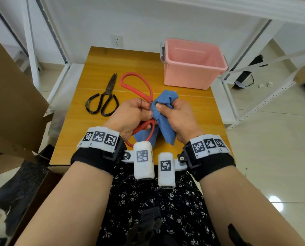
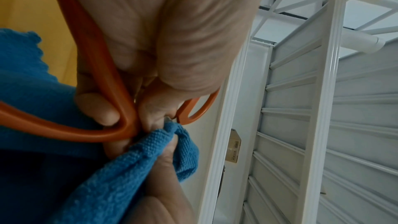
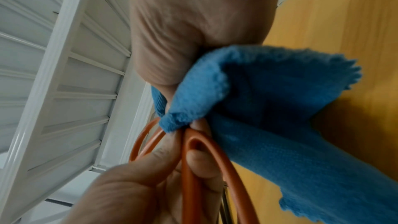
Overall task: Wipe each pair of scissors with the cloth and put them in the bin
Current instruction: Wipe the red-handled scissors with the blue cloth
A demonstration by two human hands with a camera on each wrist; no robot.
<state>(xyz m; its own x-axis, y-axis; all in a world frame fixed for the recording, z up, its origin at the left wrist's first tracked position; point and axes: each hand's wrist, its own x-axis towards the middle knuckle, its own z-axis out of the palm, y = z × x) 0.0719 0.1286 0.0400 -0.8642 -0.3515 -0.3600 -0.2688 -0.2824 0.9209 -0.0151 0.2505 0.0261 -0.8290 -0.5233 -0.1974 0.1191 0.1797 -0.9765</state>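
Observation:
My left hand [image 1: 132, 112] grips the red-handled scissors [image 1: 139, 86] near the pivot, above the middle of the wooden table [image 1: 192, 107]. My right hand [image 1: 174, 114] clutches the blue cloth [image 1: 163, 103], bunched around the blades, which are hidden inside it. In the left wrist view the orange-red handle loop [image 2: 103, 77] runs between my fingers, and the cloth [image 2: 120, 168] hangs below. The right wrist view shows the cloth [image 3: 269, 100] draped from my palm over the scissors' handle [image 3: 191, 168]. A black pair of scissors [image 1: 105, 96] lies flat to the left. The pink bin [image 1: 190, 63] stands at the back right.
Brown cardboard [image 1: 11, 107] leans at the left of the table. White metal shelving [image 1: 254, 82] stands on the right and behind. A wall socket [image 1: 116, 41] sits beyond the table's far edge.

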